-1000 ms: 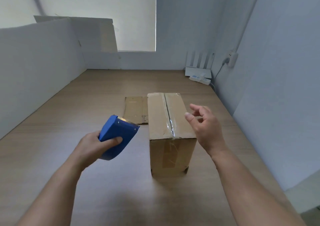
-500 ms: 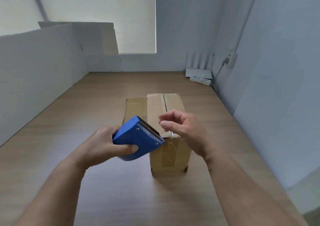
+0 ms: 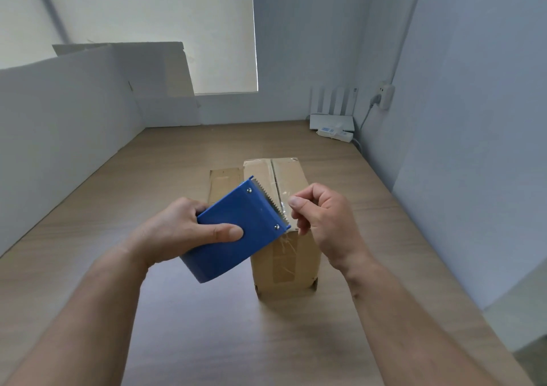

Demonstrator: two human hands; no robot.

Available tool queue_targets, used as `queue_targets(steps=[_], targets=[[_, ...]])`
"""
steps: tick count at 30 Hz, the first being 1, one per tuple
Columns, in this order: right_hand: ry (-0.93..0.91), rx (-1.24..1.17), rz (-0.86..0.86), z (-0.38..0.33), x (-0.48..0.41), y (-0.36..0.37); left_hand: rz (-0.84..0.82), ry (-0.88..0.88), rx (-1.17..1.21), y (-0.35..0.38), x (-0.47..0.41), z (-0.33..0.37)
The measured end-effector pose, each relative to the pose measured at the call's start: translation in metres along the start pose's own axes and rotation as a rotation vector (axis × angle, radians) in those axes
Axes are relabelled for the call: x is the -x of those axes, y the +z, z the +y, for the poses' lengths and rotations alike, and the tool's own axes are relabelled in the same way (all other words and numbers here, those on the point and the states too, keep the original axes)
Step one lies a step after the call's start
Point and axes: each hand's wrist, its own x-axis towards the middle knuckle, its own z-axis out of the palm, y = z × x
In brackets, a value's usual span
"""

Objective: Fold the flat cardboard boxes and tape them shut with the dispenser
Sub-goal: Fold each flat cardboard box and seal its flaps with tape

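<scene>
- Now the left hand (image 3: pixel 183 232) grips the blue tape dispenser (image 3: pixel 236 232) over the near top edge of the box (image 3: pixel 285 255).
- The right hand (image 3: pixel 325 223) pinches the clear tape (image 3: pixel 283 208) at the dispenser's teeth.
- The box stands on the desk (image 3: pixel 177 326); flat cardboard (image 3: pixel 222 180) lies just left of it.

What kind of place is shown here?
Probably a small office or home workroom: a wooden desk in a corner, a white router and power strip by the wall, a window blind behind.
</scene>
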Motion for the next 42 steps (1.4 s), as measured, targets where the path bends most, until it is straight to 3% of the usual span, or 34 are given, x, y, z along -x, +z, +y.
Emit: queue_targets(steps=[5,11,19,34,40,42], targets=[[0.146,-0.056,0.236,0.014,0.002,-0.046,-0.012,-0.146,-0.122,-0.042,0.017,-0.005],[0.255,0.026,0.21,0.027,0.006,-0.047,-0.043,-0.305,-0.307,-0.06,0.016,-0.012],[0.343,0.059,0.313,0.041,0.002,-0.046,-0.154,-0.404,-0.393,-0.055,-0.003,-0.002],[0.411,0.055,0.309,0.064,-0.009,-0.045,-0.188,-0.488,-0.439,-0.054,-0.042,-0.009],[0.575,-0.017,0.178,0.07,-0.016,-0.048,-0.24,-0.5,-0.379,-0.037,-0.056,-0.025],[0.629,0.092,0.147,0.078,-0.015,-0.053,-0.24,-0.492,-0.37,-0.034,-0.057,-0.025]])
